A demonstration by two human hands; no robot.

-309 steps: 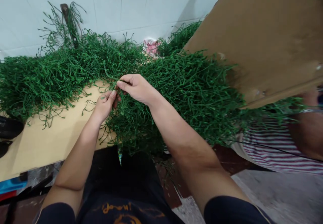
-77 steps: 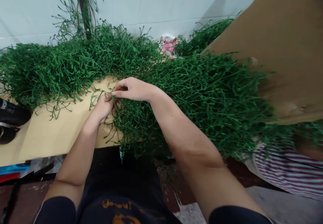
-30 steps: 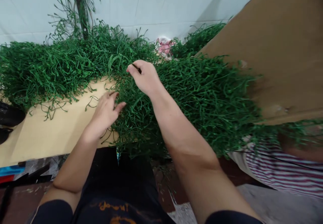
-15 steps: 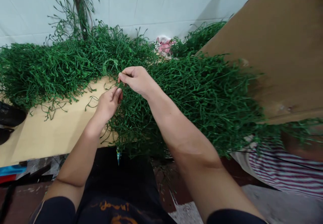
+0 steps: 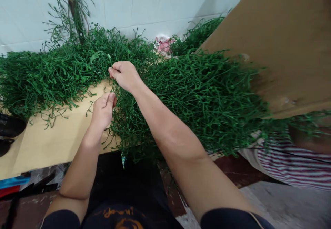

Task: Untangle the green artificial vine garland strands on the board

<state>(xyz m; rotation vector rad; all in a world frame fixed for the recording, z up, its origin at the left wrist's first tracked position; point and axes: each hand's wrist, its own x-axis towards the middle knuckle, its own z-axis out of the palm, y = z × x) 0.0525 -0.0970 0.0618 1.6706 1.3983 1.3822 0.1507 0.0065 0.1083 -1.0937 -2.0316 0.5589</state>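
Note:
My right hand (image 5: 126, 75) is closed in a pinch on a thin green stem, at the gap between two heaps of green plastic-looking stems. Beside its fingertips a paler stem (image 5: 99, 55) curves over the left heap (image 5: 59, 70). Lower and to the left, my left hand (image 5: 102, 108) is closed too, thumb pressed to the curled fingers; whatever it grips is too small to make out. The larger right heap (image 5: 196, 94) lies beyond and under my right forearm. Short loose stems (image 5: 55, 115) are scattered over the cardboard sheet (image 5: 59, 139).
A large brown cardboard panel (image 5: 292, 43) slants in from the right. Against the white tiled wall (image 5: 155, 1) stand a dark upright strip (image 5: 74, 15) and a pink-and-white bundle (image 5: 164, 45). Dark objects (image 5: 10, 125) sit at the left edge. A person's striped clothing (image 5: 294, 163) shows at lower right.
My hands have drawn apart: the right has moved up and left, the left slightly down and left. The view has shifted a little.

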